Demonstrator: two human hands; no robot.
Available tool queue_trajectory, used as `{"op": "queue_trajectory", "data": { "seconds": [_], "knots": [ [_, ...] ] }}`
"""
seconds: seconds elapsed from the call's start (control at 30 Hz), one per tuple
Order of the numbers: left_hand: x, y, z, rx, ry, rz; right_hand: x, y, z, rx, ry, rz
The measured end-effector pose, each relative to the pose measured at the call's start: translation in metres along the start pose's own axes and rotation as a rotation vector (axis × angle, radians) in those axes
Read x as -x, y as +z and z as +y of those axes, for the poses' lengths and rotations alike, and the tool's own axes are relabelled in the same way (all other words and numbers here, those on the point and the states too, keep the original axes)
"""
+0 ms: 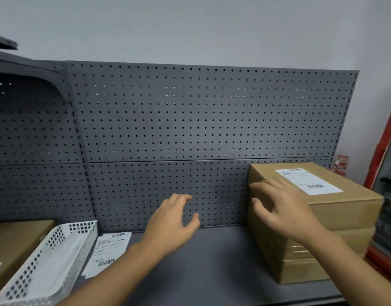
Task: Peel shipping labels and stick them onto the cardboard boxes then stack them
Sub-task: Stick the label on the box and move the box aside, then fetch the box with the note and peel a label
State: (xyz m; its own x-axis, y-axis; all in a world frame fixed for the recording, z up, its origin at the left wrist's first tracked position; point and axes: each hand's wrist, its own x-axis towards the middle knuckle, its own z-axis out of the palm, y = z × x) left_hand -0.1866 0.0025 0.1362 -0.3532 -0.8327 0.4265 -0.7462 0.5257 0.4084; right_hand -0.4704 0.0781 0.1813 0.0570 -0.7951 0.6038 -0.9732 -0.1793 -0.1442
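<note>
Neither hand grips anything. Far left sit a brown cardboard box (13,244), a white perforated plastic basket (79,228) and a white printed shipping-label sheet (110,250), probably work left. Left hand (172,219) hovers spread; right hand (283,208) is open by the stacked brown boxes (344,217), the top one labelled.

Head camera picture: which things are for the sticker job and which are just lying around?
For the job: stacked boxes, stuck-on label, loose label sheet, box at left.
Just lying about: red packet, pegboard, maybe the white basket.
</note>
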Motion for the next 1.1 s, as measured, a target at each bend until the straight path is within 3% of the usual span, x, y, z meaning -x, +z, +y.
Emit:
{"op": "queue_trajectory", "data": {
  "seconds": [0.17,1.1],
  "knots": [
    [0.018,-0.015,-0.032,-0.066,-0.022,0.017,-0.004,0.025,-0.033,-0.011,-0.045,0.007],
    [0.137,-0.127,-0.251,-0.249,-0.282,0.1,-0.027,0.186,-0.24,-0.338,-0.017,-0.324]
  ]
}}
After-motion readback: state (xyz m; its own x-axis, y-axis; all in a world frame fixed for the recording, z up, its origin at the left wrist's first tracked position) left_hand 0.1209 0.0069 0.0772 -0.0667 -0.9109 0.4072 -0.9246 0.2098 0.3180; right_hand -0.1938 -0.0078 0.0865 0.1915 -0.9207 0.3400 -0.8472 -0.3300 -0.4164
